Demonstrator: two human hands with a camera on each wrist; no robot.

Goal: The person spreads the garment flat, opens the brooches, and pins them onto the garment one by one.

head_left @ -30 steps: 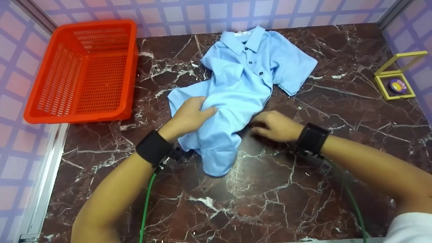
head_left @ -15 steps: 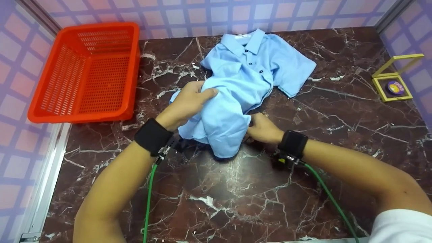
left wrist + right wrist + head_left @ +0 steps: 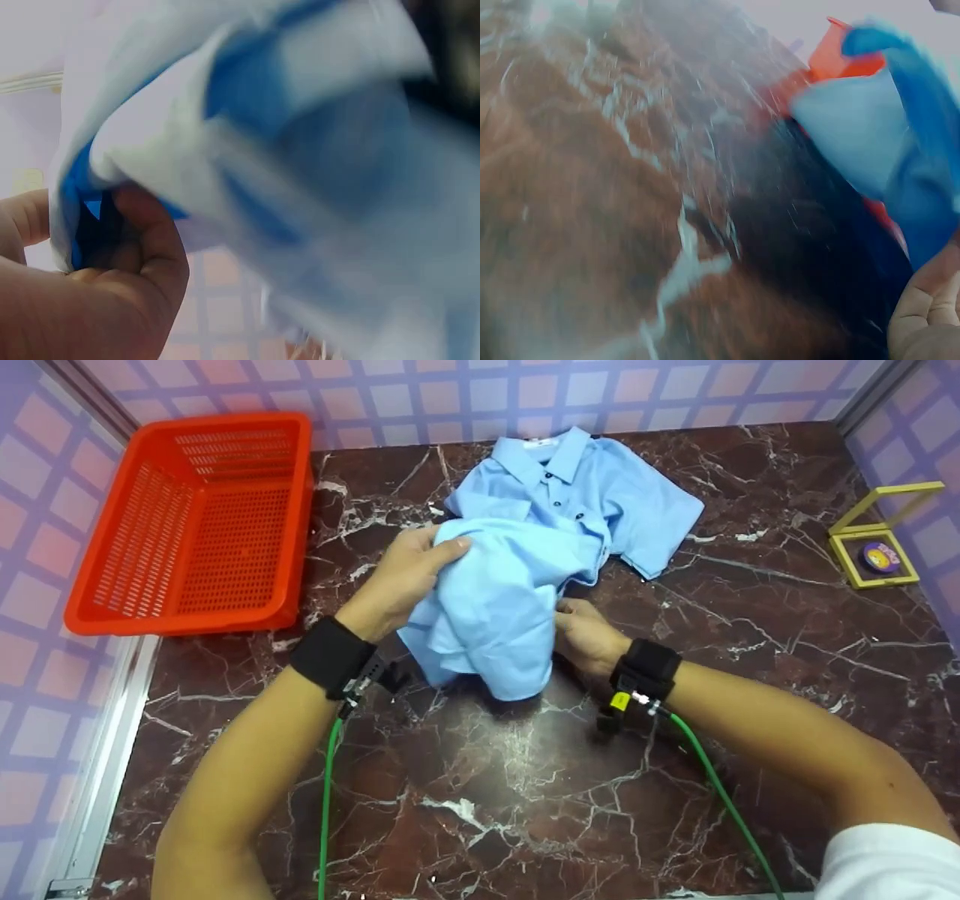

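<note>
A light blue short-sleeved shirt [image 3: 499, 607] with dark buttons lies with its collar toward the back wall, its lower part bunched and lifted off the table. On the shirt's left side my left hand [image 3: 409, 577] pinches the fabric between thumb and fingers; in the left wrist view its fingers [image 3: 154, 240] curl into the cloth. My right hand [image 3: 589, 634] grips the shirt's right edge, its fingertips partly hidden by fabric. In the right wrist view part of that hand [image 3: 930, 307] shows at the lower right corner, against the blurred cloth [image 3: 862, 135].
An orange-red plastic basket [image 3: 298, 540] stands at the back left of the dark marbled table [image 3: 525, 810]. Near the right wall sits a small yellow frame box [image 3: 859, 574] with its lid raised, holding a round purple item [image 3: 880, 557]. Green cables trail from both wrists.
Both hands have moved toward the back wall, raising the shirt's lower part. My right hand, beside the shirt's edge a second ago, now holds it. The collar and right sleeve stay put.
</note>
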